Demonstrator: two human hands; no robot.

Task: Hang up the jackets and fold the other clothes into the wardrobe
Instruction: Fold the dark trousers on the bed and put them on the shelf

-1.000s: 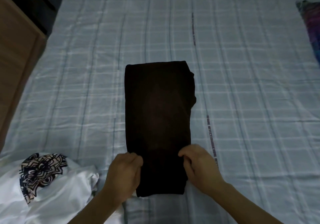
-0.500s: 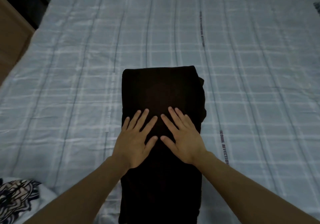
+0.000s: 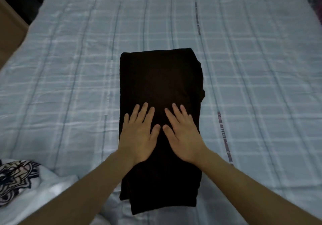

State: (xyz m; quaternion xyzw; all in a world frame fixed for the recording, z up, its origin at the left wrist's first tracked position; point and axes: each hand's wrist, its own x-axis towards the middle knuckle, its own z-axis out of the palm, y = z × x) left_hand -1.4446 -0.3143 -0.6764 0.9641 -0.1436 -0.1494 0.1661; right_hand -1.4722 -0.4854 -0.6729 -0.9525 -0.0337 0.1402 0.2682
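Head view. Bed [image 3: 69,89] under a pale blue checked sheet fills the frame; a wooden furniture edge [image 3: 10,33] shows at 10 o'clock, with dark floor beyond it. At centre lies one folded dark garment [image 3: 160,78], a long rectangle running from 12 to 6 o'clock, its right edge showing uneven layers. Left hand [image 3: 139,134] and right hand [image 3: 183,134] lie flat on the garment's middle, fingers spread and straight, thumbs nearly touching, pressing the cloth down; neither grips it. One white garment with a dark printed motif [image 3: 19,179] sits crumpled at 8 o'clock, well apart from the hands. One dark patterned cloth [image 3: 315,1] is cut off by the frame at 2 o'clock; its kind cannot be told.

Risks, as judged: the loose layers at the right edge may slip out when the bundle is lifted, because the fold is uneven there; the near end, offset at 6 o'clock, may sag open if the next fold is made without squaring it.

Count: hands, two; folded garments, one; unfolded garments, one; partly seen cloths, one; jackets and wardrobe interior, none visible
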